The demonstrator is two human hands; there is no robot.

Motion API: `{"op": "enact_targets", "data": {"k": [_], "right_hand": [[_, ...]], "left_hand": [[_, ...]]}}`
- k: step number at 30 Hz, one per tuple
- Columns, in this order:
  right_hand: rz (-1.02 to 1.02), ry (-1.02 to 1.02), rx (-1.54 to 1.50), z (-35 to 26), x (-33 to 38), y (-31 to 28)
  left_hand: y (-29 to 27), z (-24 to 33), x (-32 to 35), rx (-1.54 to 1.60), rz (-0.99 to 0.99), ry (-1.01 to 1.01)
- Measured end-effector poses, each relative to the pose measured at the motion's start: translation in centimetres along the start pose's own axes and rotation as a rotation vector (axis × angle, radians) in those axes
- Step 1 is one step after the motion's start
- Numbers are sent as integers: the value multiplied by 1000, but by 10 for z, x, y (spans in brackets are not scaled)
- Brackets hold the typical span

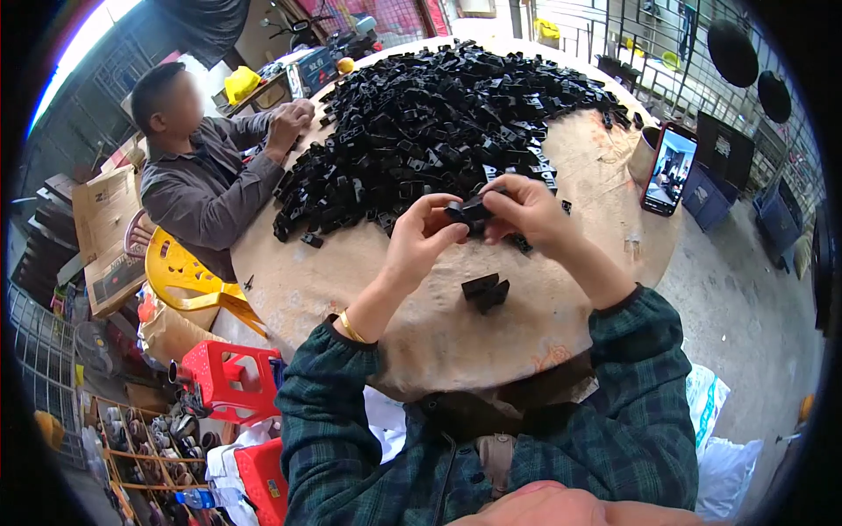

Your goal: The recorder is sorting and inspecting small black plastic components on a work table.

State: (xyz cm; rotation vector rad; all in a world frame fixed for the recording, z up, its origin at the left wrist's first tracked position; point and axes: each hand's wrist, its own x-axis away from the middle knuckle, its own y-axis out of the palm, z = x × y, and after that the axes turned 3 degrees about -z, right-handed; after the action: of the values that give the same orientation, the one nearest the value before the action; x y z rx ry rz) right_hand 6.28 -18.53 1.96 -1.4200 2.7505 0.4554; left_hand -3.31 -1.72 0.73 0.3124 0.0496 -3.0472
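Head view, left hand (409, 245) and right hand (537, 215) curled, pinching black piece (474, 210)

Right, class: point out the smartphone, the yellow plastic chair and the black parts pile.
Smartphone (671, 170), head view: lit screen.
Yellow plastic chair (180, 280), head view: backrest.
Black parts pile (421, 131), head view: middle.

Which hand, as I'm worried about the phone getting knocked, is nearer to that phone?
The right. The right hand is to the left of the phone, apart from it; the left hand is farther left, beyond the right hand.
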Motion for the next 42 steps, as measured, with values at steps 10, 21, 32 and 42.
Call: {"op": "enact_targets", "data": {"k": [10, 21, 32, 42], "right_hand": [[84, -13, -311, 17, 0, 7], [109, -64, -172, 28, 1, 17], [-7, -99, 212, 21, -3, 11], [528, -163, 1243, -8, -13, -119]], "left_hand": [[15, -8, 0, -103, 164, 231], [20, -1, 6, -145, 218, 211], [6, 9, 10, 239, 76, 82], [15, 9, 14, -978, -432, 244]]}}
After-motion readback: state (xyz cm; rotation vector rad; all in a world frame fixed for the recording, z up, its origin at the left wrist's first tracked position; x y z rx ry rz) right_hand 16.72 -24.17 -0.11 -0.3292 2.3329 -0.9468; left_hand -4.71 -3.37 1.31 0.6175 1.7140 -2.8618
